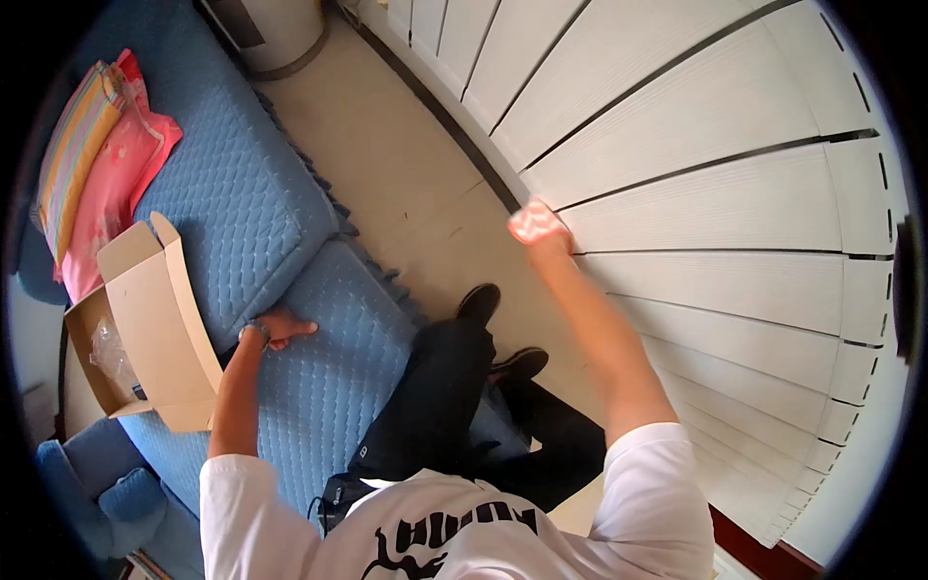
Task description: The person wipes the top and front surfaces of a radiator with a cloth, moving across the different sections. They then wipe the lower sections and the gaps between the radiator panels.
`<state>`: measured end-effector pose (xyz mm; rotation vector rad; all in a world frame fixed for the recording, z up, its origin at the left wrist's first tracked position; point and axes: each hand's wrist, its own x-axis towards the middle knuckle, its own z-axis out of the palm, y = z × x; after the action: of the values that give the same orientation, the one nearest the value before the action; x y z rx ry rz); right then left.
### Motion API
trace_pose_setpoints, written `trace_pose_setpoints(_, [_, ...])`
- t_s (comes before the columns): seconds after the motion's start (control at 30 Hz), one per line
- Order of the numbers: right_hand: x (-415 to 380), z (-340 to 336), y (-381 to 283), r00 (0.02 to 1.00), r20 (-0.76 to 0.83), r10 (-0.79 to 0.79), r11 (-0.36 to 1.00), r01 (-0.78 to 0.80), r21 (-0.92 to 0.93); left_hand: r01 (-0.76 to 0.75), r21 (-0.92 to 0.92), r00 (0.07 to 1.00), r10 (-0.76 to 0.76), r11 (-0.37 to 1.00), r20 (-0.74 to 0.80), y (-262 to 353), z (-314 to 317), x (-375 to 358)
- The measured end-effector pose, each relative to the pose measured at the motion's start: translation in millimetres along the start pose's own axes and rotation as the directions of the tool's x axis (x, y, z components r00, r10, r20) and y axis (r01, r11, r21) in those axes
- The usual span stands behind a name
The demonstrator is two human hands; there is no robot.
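My right hand (537,228) reaches out to the white slatted cabinet front (715,164) and presses a pink and white cloth (531,220) against its lower edge near the floor. My left hand (278,329) rests flat on the blue quilted sofa cushion (319,358), fingers spread, holding nothing; a band sits on its wrist. My legs in black trousers (445,387) and black shoes (480,302) stand between sofa and cabinet.
An open cardboard box (145,319) with clear plastic inside lies on the sofa at the left. Pink and striped pillows (97,164) lie at the sofa's far end. A beige tiled floor (387,145) runs between sofa and cabinet. A white bin base (280,39) stands at the top.
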<state>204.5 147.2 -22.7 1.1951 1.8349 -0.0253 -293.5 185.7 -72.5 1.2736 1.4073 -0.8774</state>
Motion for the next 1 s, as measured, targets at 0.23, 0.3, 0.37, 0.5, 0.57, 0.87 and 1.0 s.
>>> trace_pose_setpoints(0.23, [-102,70,-38,0.987,0.084,0.139,0.989,-0.142,0.042,-0.028,0.0,0.998,0.027,1.0,-0.064,6,6,-9])
trace_pose_setpoints(0.3, [-112,107,-47,0.982,0.187,0.024,0.999,-0.016,-0.045,-0.072,0.0,0.993,0.071,0.997,-0.091,5,5,-6])
trace_pose_setpoints(0.37, [-140,149,-60,0.98,0.191,0.05,0.998,-0.058,0.039,-0.026,0.016,0.99,0.028,1.0,-0.14,8,6,-9])
trace_pose_setpoints(0.5, [-176,193,-77,0.917,0.393,-0.069,0.996,0.043,0.074,-0.001,0.016,0.99,0.003,1.0,-0.144,12,6,-13])
trace_pose_setpoints(0.57, [-192,206,-87,0.958,0.288,0.008,0.998,0.012,-0.067,-0.003,0.039,0.989,0.008,0.999,-0.145,13,5,-12])
trace_pose_setpoints(0.87, [-226,100,-54,0.85,0.156,0.503,-0.542,0.17,0.823,-0.02,0.08,0.988,0.032,0.997,-0.152,9,4,-13])
trace_pose_setpoints(1.0, [-235,5,-18,0.691,-0.079,0.719,-0.471,0.567,0.676,-0.066,0.164,0.939,0.117,0.984,-0.324,5,16,-17])
